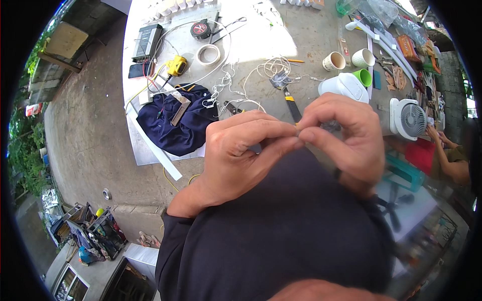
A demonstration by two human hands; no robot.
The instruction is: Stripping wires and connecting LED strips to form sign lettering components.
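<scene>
My left hand (246, 150) and my right hand (346, 135) meet fingertip to fingertip in front of my chest. Thumb and forefinger of each are pinched together. Whatever sits between the tips is too small and hidden to make out. Just beyond them on the table lies a yellow-and-black handled tool (291, 103), its flat metal end among loose white wire (251, 80). A dark blue cloth (178, 128) is bunched left of my left hand, with a small wooden piece (181, 111) on top. Past my right hand a white lidded container (344, 86) lies beside a green cup (362, 78).
Farther back are a tape roll (208, 54), tape measure (201, 30), yellow device (176, 65) and dark box (147, 42). Two pale cups (334, 61) and a white fan (409, 119) stand to the right. Another person's hands (438, 135) show at the far right.
</scene>
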